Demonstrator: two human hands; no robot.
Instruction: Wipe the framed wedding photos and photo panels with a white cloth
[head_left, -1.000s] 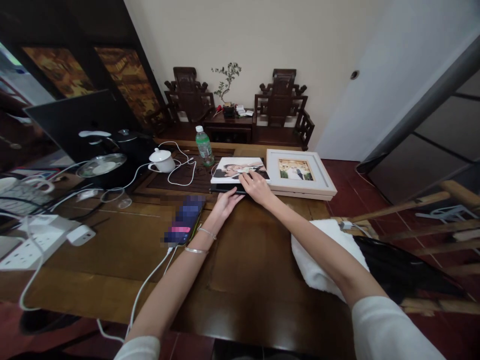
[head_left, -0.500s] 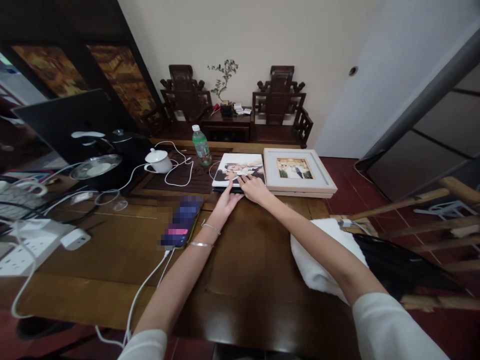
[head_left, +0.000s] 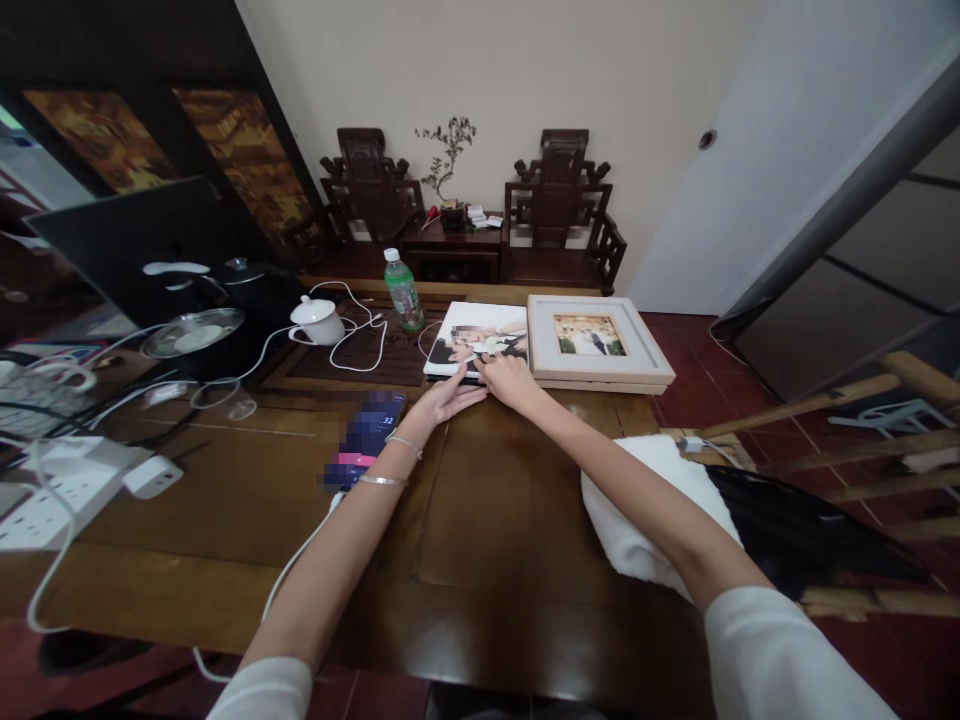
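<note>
A photo album (head_left: 495,318) with a white cover and a picture of people lies on the table, on top of something dark and thin. At its front edge is my left hand (head_left: 448,395), thumb against the edge and fingers stretched out to the right, palm partly up. My right hand (head_left: 511,380) has its fingers bent over the album's front right edge, with the fingertips partly hidden. Touching or nearly touching the album's right side is a pale wooden picture frame (head_left: 540,340) with a small photo inside.
A phone (head_left: 379,425) on a white cable lies left of my left forearm. Behind it stand a green-labelled bottle (head_left: 405,292) and a lidded white cup (head_left: 318,322). Cables and a white power strip (head_left: 71,490) crowd the left. A white towel (head_left: 622,510) lies under my right forearm.
My left forearm has shifted left and its hand has turned flatter, fingers more stretched. My right fingers have drawn back from the cover picture and bent at the front edge.
</note>
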